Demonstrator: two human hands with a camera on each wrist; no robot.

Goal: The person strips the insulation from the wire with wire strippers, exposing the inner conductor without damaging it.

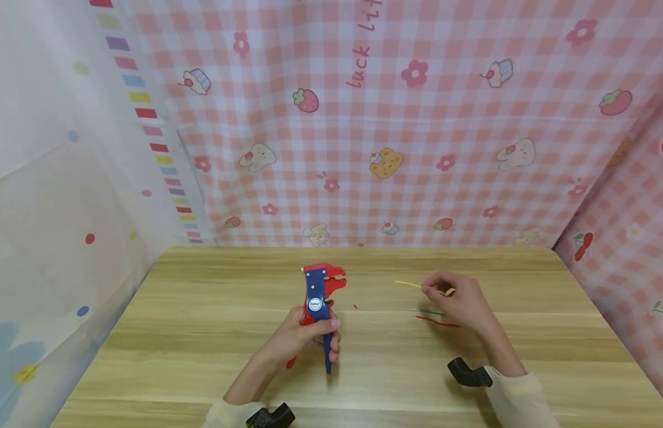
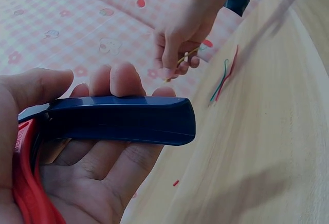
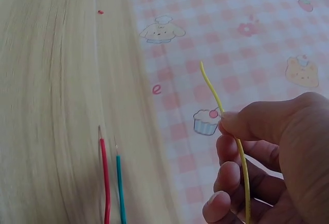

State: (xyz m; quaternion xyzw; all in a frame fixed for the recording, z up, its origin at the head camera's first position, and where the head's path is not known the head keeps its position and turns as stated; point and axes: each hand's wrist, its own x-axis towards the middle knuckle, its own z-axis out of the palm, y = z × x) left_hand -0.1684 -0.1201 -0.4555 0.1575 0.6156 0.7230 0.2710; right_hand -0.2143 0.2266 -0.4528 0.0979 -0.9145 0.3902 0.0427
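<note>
My left hand [image 1: 304, 337] holds a wire stripper [image 1: 315, 288] with red jaws and blue and red handles, its head pointing away over the table. In the left wrist view the thumb and fingers lie about the blue handle [image 2: 123, 121]. My right hand [image 1: 459, 300] pinches a yellow wire [image 3: 209, 82] between thumb and forefinger; its free end sticks out to the left, still covered in insulation in the right wrist view. Below that hand lie a green wire [image 3: 120, 188] and a red wire [image 3: 106, 183], each with a bared metal tip.
A small red scrap [image 1: 355, 307] lies on the wooden table [image 1: 203, 333] between the hands. Behind the table hangs a pink checked cloth [image 1: 363, 196], with a white printed sheet at the left. Black wrist mounts [image 1: 469, 373] sit near both sleeves.
</note>
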